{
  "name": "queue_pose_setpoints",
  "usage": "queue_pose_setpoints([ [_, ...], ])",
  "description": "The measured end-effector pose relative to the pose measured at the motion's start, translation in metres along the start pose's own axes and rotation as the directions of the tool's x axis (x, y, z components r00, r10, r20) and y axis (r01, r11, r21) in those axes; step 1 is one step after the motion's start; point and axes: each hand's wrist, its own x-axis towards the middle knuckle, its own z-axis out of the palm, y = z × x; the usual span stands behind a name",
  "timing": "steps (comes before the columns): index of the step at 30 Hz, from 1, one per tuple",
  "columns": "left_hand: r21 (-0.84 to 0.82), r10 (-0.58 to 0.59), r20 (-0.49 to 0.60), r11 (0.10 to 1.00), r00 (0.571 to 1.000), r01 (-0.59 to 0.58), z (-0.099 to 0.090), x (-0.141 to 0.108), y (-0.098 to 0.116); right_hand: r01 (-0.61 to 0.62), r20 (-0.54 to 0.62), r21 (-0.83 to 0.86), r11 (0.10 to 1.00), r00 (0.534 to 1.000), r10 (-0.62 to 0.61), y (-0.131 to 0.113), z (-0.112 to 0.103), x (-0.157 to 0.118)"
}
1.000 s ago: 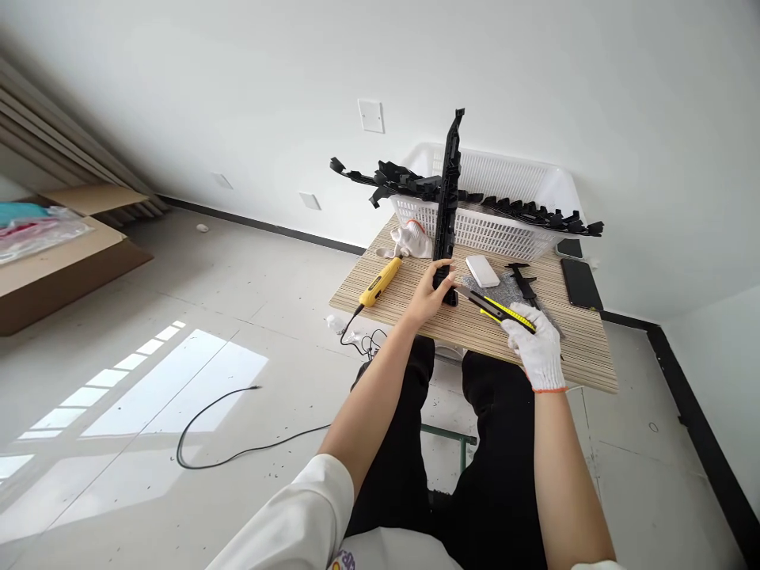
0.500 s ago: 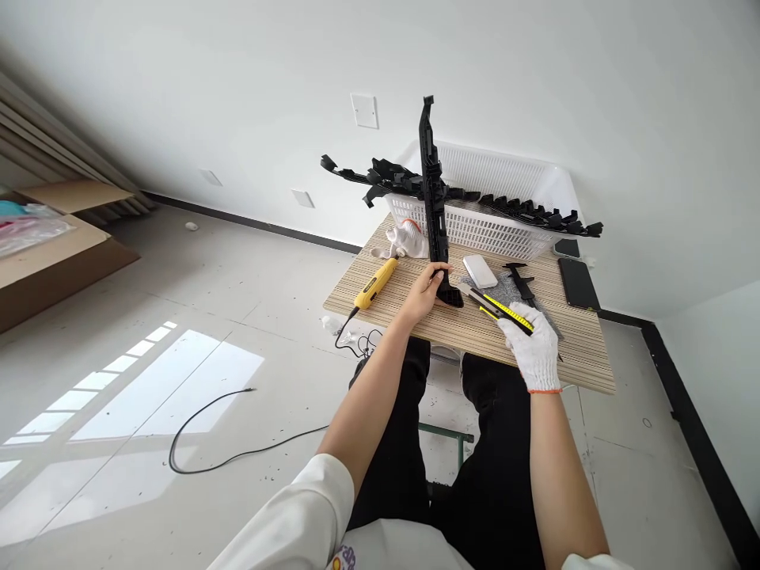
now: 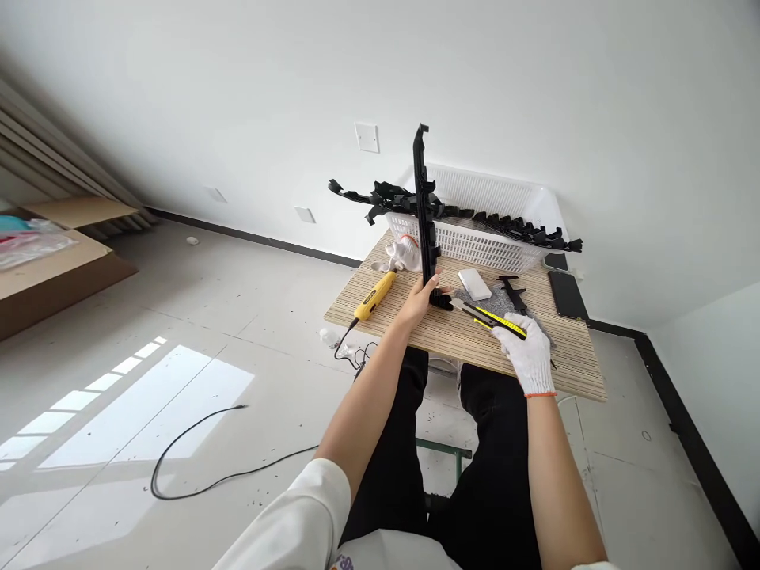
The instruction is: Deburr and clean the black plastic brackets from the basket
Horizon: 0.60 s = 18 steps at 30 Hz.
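My bare left hand [image 3: 419,304] is closed round the lower part of a long black plastic part [image 3: 425,214], which stands nearly upright with its foot end at the table. In my right hand [image 3: 526,348], which wears a white knit glove, is a yellow and black utility knife [image 3: 492,318]. Its blade is out and points left at the foot of the black part; whether it touches cannot be made out. More black plastic parts [image 3: 511,226] lie across the white basket [image 3: 487,247] behind.
On the wooden table [image 3: 463,340] lie a yellow corded tool [image 3: 375,296], a white glove [image 3: 404,253], a white box-like item [image 3: 474,284], a black caliper [image 3: 513,293], a grey cloth [image 3: 497,299] and a black phone [image 3: 568,294]. A cable [image 3: 155,475] runs over the floor, and a cardboard box [image 3: 53,273] stands left.
The black part has turned somewhat in my left hand. My right hand has brought the knife's blade closer to its foot. The whole view has shifted slightly.
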Motion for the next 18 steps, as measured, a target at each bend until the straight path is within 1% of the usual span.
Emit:
queue_pose_setpoints([
  [2,-0.008,-0.01,0.019,1.0,1.0,0.01,0.004,-0.004,0.0,-0.034,-0.026,0.129,0.991,0.999,0.038,-0.002,0.002,0.002],
  [4,0.023,-0.028,0.052,0.999,0.998,0.027,0.01,-0.008,0.0,-0.069,0.007,0.183,0.981,0.998,0.069,-0.006,0.005,0.007],
  [6,0.053,-0.06,0.074,0.997,0.995,0.057,0.018,-0.011,-0.001,-0.067,0.065,0.137,0.988,0.996,0.059,-0.009,0.009,0.017],
  [8,0.053,-0.091,0.068,0.995,0.994,0.088,0.024,-0.012,-0.001,-0.026,0.103,0.066,0.997,0.994,0.019,-0.011,0.012,0.03],
  [10,0.036,-0.116,0.054,0.993,0.992,0.115,0.027,-0.011,0.001,0.005,0.141,0.046,0.999,0.99,-0.011,-0.01,0.013,0.042],
  [12,0.02,-0.14,0.066,0.99,0.988,0.139,0.026,-0.009,0.002,-0.014,0.213,0.048,0.999,0.977,0.003,-0.007,0.013,0.05],
  [14,0.015,-0.154,0.106,0.988,0.982,0.153,0.021,-0.007,0.004,-0.037,0.295,0.008,0.999,0.955,0.033,-0.004,0.011,0.051],
  [15,0.014,-0.158,0.129,0.987,0.979,0.157,0.018,-0.007,0.004,-0.027,0.311,-0.023,0.999,0.95,0.033,-0.003,0.01,0.049],
  [16,0.014,-0.163,0.148,0.987,0.975,0.162,0.016,-0.006,0.004,-0.003,0.302,-0.05,0.999,0.953,0.018,-0.002,0.01,0.047],
  [18,0.012,-0.181,0.17,0.983,0.969,0.181,0.012,-0.005,0.005,0.062,0.209,-0.059,0.996,0.977,-0.049,-0.001,0.01,0.044],
])
